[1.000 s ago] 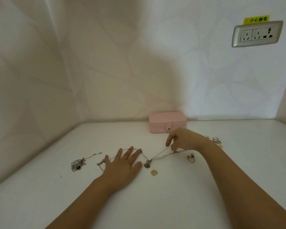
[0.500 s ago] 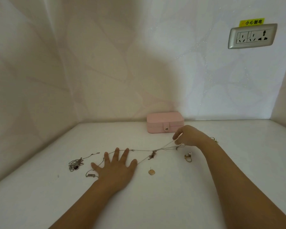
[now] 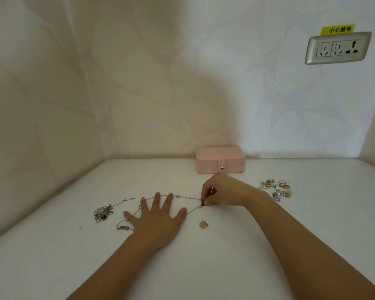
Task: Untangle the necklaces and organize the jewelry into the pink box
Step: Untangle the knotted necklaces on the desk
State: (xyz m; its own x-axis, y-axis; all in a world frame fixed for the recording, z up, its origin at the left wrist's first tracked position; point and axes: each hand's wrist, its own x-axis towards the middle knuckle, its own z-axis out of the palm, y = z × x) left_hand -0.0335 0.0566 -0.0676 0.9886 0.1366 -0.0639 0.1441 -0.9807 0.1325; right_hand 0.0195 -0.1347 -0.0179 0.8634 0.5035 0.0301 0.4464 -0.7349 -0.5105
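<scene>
On a white table (image 3: pixel 268 245), a left hand (image 3: pixel 158 219) lies flat with fingers spread across a thin silver necklace (image 3: pixel 188 197), while the right hand (image 3: pixel 223 191) pinches the chain's far end just before the closed pink box (image 3: pixel 220 159) at the wall, tangled necklaces (image 3: pixel 102 213) lying left.
</scene>
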